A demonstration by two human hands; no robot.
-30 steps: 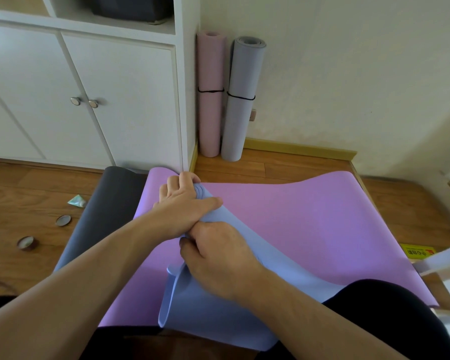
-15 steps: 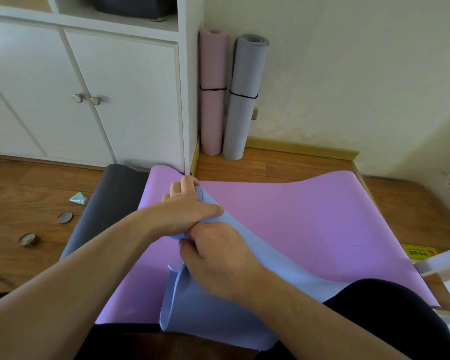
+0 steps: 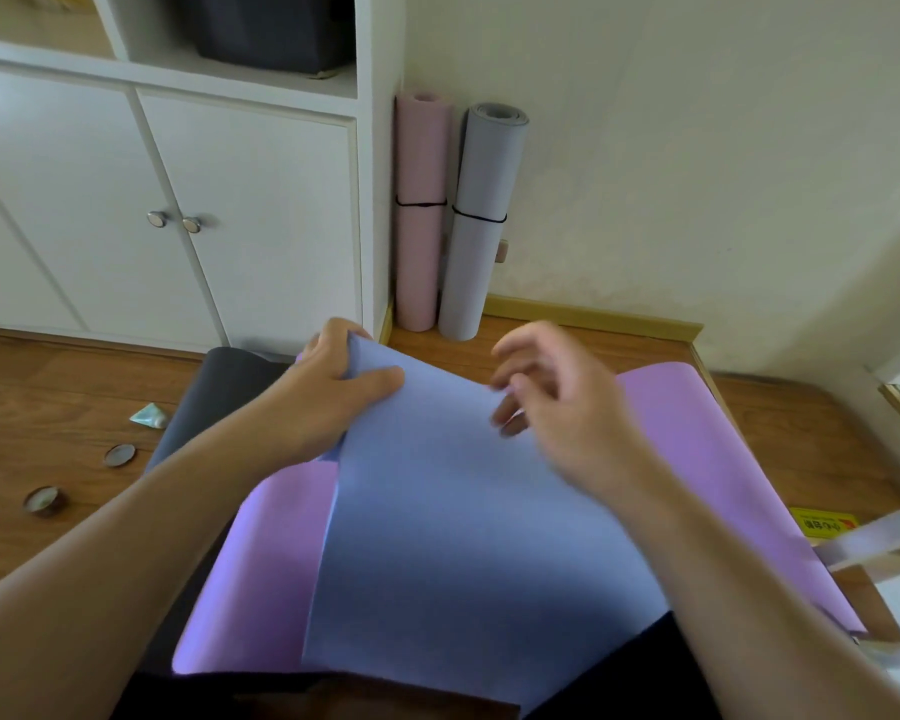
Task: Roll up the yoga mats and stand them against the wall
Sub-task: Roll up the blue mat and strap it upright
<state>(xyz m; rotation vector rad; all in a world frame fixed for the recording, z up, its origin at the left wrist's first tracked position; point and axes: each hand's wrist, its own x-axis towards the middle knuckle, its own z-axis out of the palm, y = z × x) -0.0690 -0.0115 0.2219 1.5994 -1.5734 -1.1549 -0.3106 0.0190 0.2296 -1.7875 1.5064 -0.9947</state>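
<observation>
**Operator:** My left grip [image 3: 333, 387] is clamped on the far corner of the blue mat [image 3: 453, 537], thumb lying on top of the sheet and fingers curled under its edge. My right grip [image 3: 557, 402] is loose above the sheet at about two o'clock from the left one, fingers spread and slightly curled, holding nothing; it is blurred, so I cannot tell whether the fingertips touch the mat.

**Observer:** Where does the blue mat sit?

**Operator:** It lies across the middle of the view, lifted at twelve o'clock where I hold it and running down to six o'clock over my lap. It is flat here, with no roll showing. Under it is the purple mat [image 3: 697, 459], spread on the wooden floor [image 3: 48, 397] and showing at three and eight o'clock. A dark grey mat [image 3: 214, 392] lies under that one, poking out at ten o'clock.

**Observer:** And by the wall?

**Operator:** At twelve o'clock two rolled mats stand upright in the corner, touching each other: a pink rolled mat [image 3: 421, 210] against the white cabinet [image 3: 250, 210] and a grey rolled mat [image 3: 481, 220] just right of it, each with a black band round its middle.
</observation>
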